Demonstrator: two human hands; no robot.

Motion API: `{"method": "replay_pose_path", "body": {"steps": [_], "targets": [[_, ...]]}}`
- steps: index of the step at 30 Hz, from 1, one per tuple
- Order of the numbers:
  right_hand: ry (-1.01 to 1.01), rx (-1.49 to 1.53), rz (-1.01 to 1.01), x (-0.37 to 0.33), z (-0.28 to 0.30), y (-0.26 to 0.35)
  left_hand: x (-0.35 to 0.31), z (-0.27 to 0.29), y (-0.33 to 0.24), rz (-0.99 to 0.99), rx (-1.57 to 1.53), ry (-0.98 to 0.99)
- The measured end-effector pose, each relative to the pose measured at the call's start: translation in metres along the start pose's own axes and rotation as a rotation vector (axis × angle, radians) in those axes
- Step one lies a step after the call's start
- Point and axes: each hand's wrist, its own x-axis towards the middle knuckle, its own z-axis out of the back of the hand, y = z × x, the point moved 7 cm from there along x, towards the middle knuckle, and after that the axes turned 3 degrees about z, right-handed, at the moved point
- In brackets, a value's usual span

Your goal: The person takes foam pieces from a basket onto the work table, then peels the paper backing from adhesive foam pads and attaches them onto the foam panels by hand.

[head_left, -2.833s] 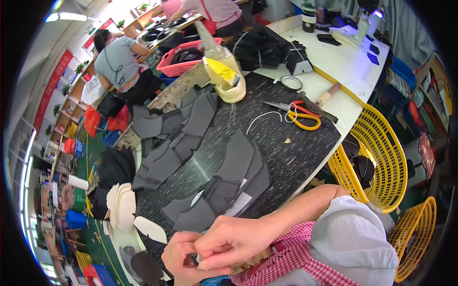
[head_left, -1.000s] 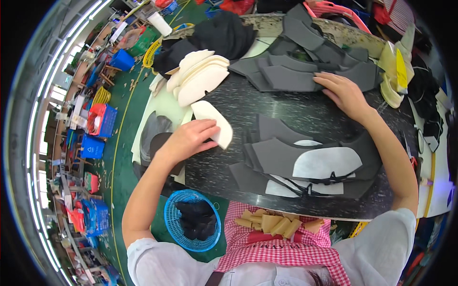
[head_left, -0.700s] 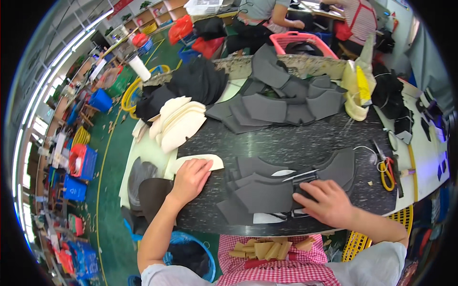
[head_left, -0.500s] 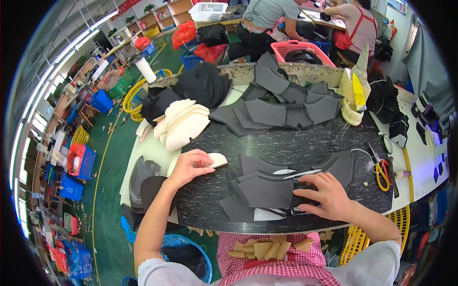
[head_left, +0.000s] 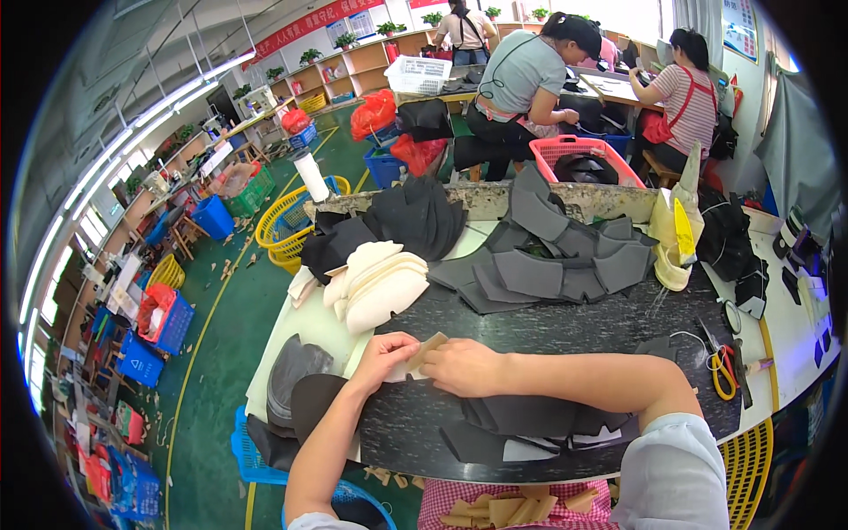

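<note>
Over the black marbled worktop (head_left: 406, 420), both my hands meet at a small cream-coloured piece (head_left: 399, 374). My left hand (head_left: 382, 358) pinches it with closed fingers. A tan strip (head_left: 427, 348) sticks up from it, and the fingers of my right hand (head_left: 464, 367) are closed on that strip. My right forearm crosses above dark grey cut pieces (head_left: 539, 415), some with white patches, and hides part of them. Just beyond my left hand lies a stack of cream pieces (head_left: 378, 287).
Grey pieces (head_left: 530, 269) and black pieces (head_left: 411, 221) are heaped at the back. A cream-yellow pot (head_left: 673, 256) stands back right. Orange-handled scissors (head_left: 726, 371) lie at right. Several tan strips (head_left: 503, 510) rest on my checked apron. Co-workers sit beyond a pink basket (head_left: 587, 159).
My right hand has left the grey pieces and moved left to meet my left hand at the cream piece. A tan strip now shows between them. The view has tilted up.
</note>
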Motion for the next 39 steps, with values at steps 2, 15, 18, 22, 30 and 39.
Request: {"method": "replay_pose_path", "body": {"steps": [2,15,18,22,30,39], "targets": [[0.06,0.03,-0.01,0.003,0.004,0.006,0.0,0.0,0.008,0.106,-0.168,0.071],[-0.146,0.006,-0.155,-0.016,0.049,-0.028,-0.005,-0.022,-0.033,-0.197,0.451,0.098],[-0.184,0.025,-0.135,-0.021,0.053,-0.025,-0.012,-0.034,-0.053,-0.281,0.67,0.01],[-0.228,0.13,-0.072,-0.023,0.052,-0.02,-0.008,-0.029,-0.042,-0.219,0.564,0.069],[-0.032,0.051,0.002,0.004,0.011,-0.003,0.002,-0.01,-0.013,-0.114,0.262,-0.046],[-0.032,0.107,-0.129,0.008,0.0,-0.014,-0.116,0.114,-0.156,-0.915,-0.006,-1.202]]}}
